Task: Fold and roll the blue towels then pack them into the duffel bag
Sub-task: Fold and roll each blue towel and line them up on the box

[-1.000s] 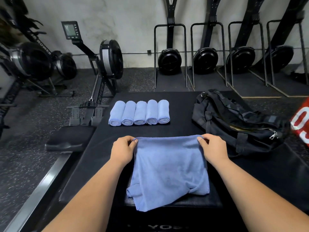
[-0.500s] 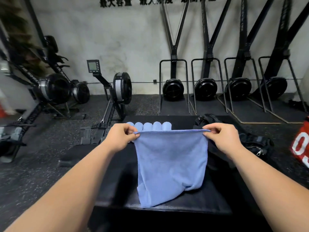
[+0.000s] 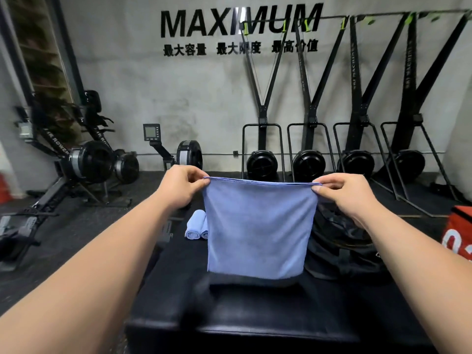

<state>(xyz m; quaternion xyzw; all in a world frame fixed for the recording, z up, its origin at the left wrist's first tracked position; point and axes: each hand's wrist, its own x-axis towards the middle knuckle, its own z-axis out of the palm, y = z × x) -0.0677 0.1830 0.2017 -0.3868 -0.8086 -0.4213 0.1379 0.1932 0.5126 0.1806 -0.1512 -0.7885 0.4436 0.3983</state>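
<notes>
Hanging between both hands, the blue towel is held up in the air, its top edge stretched level and its lower edge just above the black padded platform. The left hand pinches the top left corner between the thumb and curled fingers. The right hand pinches the top right corner the same way, fingers folded tight on the hem.

The black duffel bag sits on the platform just right of the hanging towel, partly covered by the cloth and the right forearm. Whether it is open, and what lies inside, cannot be told. Left of the hanging towel, rolled blue towels lie side by side on the platform; two ends show, and the rest is hidden behind the cloth. A red box stands at the right edge.
</notes>
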